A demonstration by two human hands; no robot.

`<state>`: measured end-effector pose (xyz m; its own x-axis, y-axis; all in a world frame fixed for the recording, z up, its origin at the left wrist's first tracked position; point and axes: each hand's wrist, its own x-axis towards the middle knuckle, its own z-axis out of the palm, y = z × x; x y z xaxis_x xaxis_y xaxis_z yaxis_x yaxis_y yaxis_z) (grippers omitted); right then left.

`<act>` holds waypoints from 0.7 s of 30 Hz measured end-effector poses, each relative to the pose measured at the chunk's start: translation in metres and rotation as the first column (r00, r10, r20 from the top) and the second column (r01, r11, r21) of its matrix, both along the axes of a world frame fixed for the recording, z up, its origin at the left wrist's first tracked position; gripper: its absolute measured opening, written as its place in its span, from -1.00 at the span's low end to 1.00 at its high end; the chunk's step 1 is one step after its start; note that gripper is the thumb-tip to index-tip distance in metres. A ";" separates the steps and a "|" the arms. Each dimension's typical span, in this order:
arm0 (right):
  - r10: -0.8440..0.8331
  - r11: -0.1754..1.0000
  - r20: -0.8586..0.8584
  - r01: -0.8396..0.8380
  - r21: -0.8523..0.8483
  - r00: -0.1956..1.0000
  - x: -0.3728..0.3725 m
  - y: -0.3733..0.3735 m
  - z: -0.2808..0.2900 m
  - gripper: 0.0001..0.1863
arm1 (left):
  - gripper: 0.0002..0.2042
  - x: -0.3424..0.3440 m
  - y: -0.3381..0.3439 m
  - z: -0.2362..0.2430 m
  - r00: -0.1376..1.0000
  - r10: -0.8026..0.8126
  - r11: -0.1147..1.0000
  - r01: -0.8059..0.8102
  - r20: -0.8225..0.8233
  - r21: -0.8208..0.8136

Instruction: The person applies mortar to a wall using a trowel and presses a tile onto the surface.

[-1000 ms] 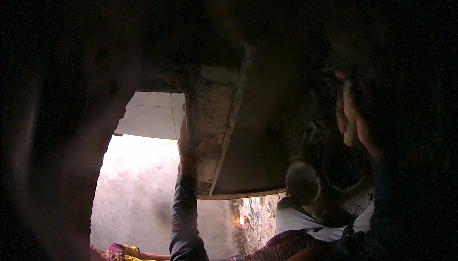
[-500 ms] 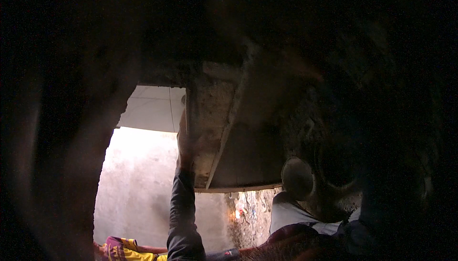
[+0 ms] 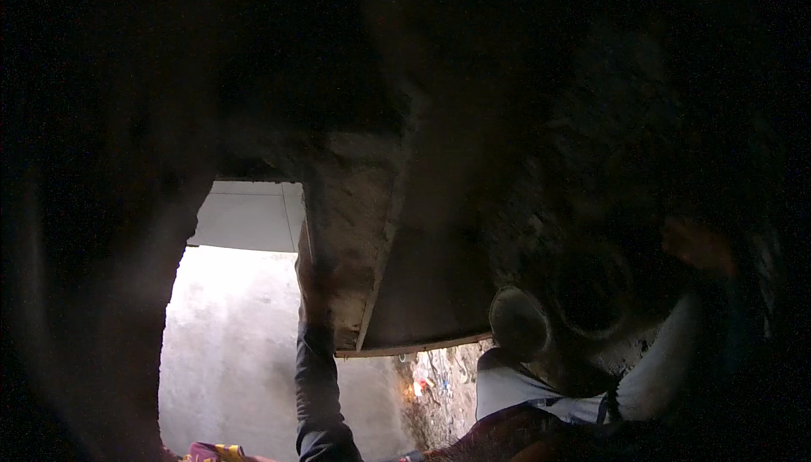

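From the lower edge my left arm reaches up in a dark grey sleeve. My left hand (image 3: 312,280) lies against the near edge of a brownish upright panel (image 3: 351,234) beside a bright opening. Its fingers are lost in shadow. On the right, a dim reddish-brown shape, apparently my right hand (image 3: 699,245), shows above a pale sleeve-like cloth (image 3: 663,361). Its fingers cannot be made out, nor anything in them. Left of it, a pale round rim like a pipe end (image 3: 519,323) sits by a larger dark ring (image 3: 591,293).
Rough dark walls surround the view. Through the opening (image 3: 228,318) a pale grey surface shows. Littered ground (image 3: 439,386) lies below the panel. White cloth (image 3: 511,386) is near the lower middle. A maroon and yellow garment (image 3: 215,452) of another person shows at lower left.
The whole view has shifted, so the opening and panel sit lower and further left. The reddish-brown shape and pale cloth now show at right. Less of the other person's garment is visible.
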<state>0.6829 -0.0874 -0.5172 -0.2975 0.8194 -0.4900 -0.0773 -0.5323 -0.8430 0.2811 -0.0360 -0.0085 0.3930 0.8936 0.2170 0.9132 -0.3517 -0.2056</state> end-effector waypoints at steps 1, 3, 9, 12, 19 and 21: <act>0.021 1.000 -0.020 -0.021 -0.019 1.000 -0.002 -0.008 -0.002 -0.32 | -0.16 0.003 0.000 -0.002 0.998 -0.008 0.999 0.010 0.055 -0.036; 0.053 0.998 -0.071 -0.055 -0.025 0.996 -0.015 -0.011 0.000 -0.32 | -0.16 0.002 -0.001 -0.002 0.993 -0.005 0.999 0.012 0.114 -0.053; 0.144 0.989 -0.187 -0.148 -0.008 0.972 -0.048 -0.027 0.012 -0.33 | -0.12 0.021 0.001 -0.006 0.996 0.004 0.998 0.001 0.089 -0.064; 0.174 0.985 -0.225 -0.174 0.021 0.959 -0.061 -0.033 0.011 -0.33 | -0.14 0.023 0.003 -0.007 0.998 -0.001 1.000 0.002 0.068 -0.016; 0.248 0.968 -0.257 -0.248 0.033 0.934 -0.076 -0.043 0.019 -0.34 | -0.13 0.010 0.006 -0.004 0.998 0.001 1.000 0.000 0.064 -0.024; 0.258 0.966 -0.263 -0.257 0.041 0.930 -0.078 -0.046 0.020 -0.34 | -0.12 0.012 0.006 -0.003 0.997 -0.001 0.999 0.004 0.071 -0.051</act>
<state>0.6046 -0.1333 -0.4968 -0.6166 0.6997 -0.3608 -0.1582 -0.5591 -0.8139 0.2936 -0.0296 -0.0119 0.3804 0.9032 0.1990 0.9241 -0.3623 -0.1217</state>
